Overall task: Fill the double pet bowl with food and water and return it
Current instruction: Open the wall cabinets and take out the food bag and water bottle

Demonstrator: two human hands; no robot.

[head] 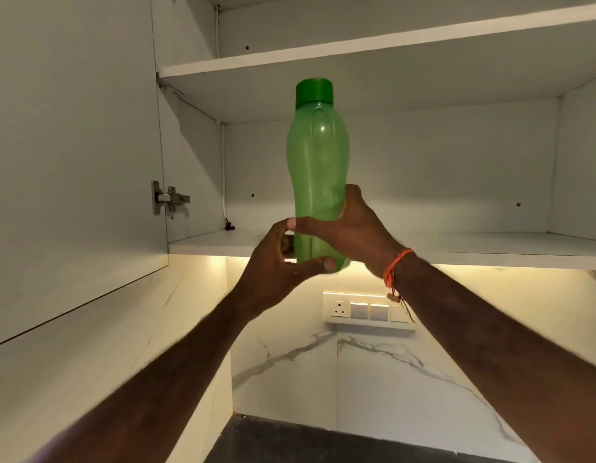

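Note:
A translucent green water bottle [316,162] with a darker green screw cap stands upright in front of an open white wall cupboard. My right hand [353,228] wraps around its lower half, an orange thread on the wrist. My left hand [276,262] cups the bottle's base from the left, fingers curled under it. The bottle's bottom is level with the front edge of the lowest shelf [457,248]. The pet bowl is not in view.
The cupboard door [72,162] stands open to the left, hinge showing. The shelves inside hold nothing visible. Below are a lit marble backsplash, a socket and switch panel [366,310], and a dark countertop [323,442].

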